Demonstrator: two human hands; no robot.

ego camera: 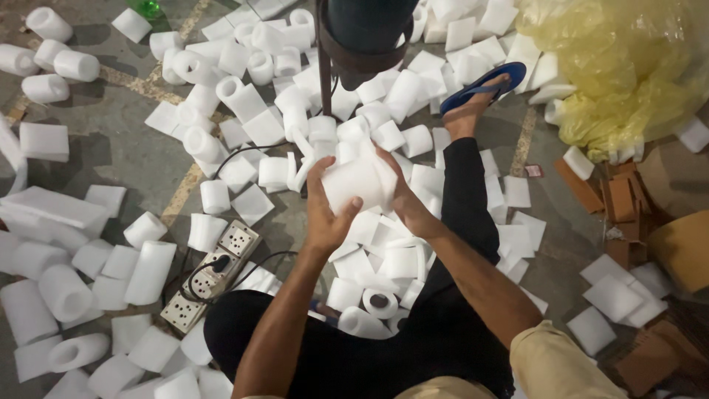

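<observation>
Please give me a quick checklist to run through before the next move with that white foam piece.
1. Left hand on the foam piece: ok, fingers wrap its left side.
2. Right hand on it: ok, supporting the right side.
3. Piece held clear of the pile on the floor: ok.
4. Piece fully rolled into a tube: cannot tell, hands hide the seam.
5. Power strip clear of foam: not ok, pieces lie against it.
6. Sandalled foot clear of both hands: ok.
</observation>
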